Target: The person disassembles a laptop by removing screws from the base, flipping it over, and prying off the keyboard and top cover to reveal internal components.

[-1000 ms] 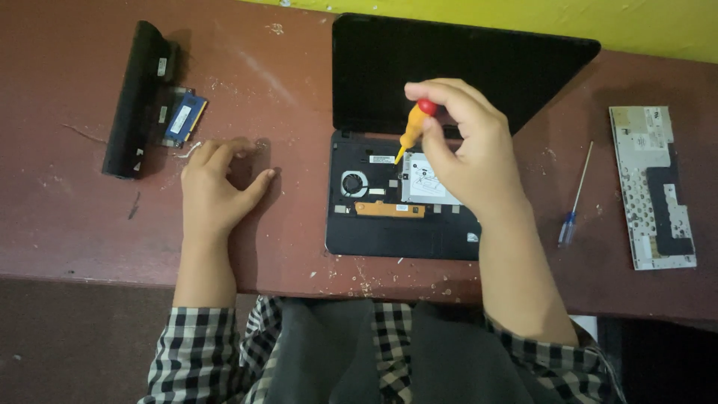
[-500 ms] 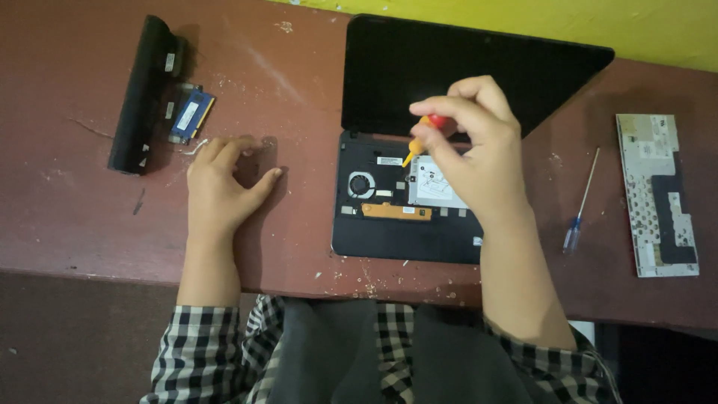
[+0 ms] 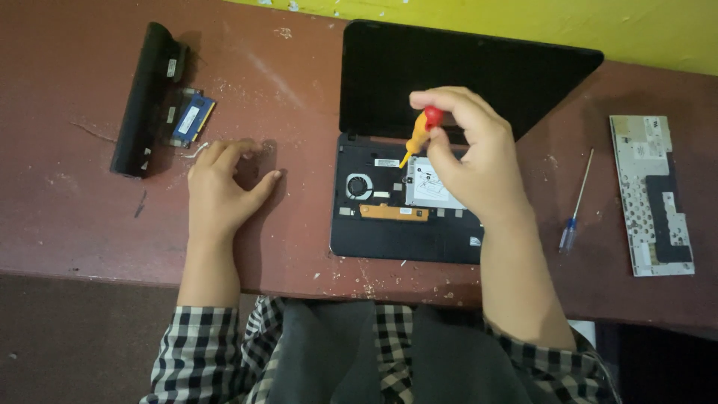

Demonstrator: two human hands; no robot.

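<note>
Small screwdriver (image 3: 417,137), yellow shaft and red cap, right of frame centre, pinched in the fingers of the right hand (image 3: 471,161); its tip meets the edge of the silver drive (image 3: 430,187) in the opened laptop (image 3: 407,224). Judged best practice: shaft upright, tip fully seated, light downward pressure. Left hand (image 3: 221,187) rests on the desk (image 3: 75,217), loosely curled, holding nothing. Upper left: black battery (image 3: 146,97) and blue memory card (image 3: 193,120). Right: second screwdriver (image 3: 576,202), removed keyboard (image 3: 652,194). Desk reddish-brown, scuffed, crumb-flecked; yellow wall (image 3: 598,22) behind.
</note>
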